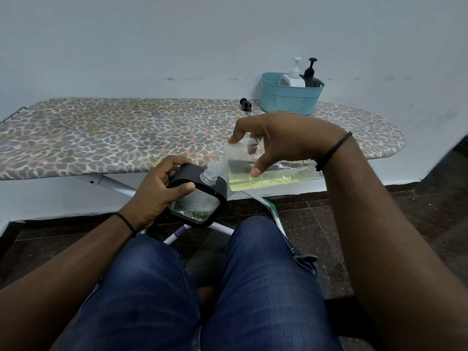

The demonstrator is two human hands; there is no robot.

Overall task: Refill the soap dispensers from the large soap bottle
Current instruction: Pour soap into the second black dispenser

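While left hand [157,191] grips dispenser [200,196], right hand [281,140] tips bottle [268,173]

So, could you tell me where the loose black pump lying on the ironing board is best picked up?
Judging by its pose, pinch the black pump across its ribbed collar from above. It lies flat on the ironing board, head towards the wall, tube towards the person, left of the blue basket, so its top is free.

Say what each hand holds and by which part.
The left hand grips the black-cased soap dispenser by its side, near the open neck. The right hand holds the tipped clear soap bottle by its body, fingers above, thumb on the front.
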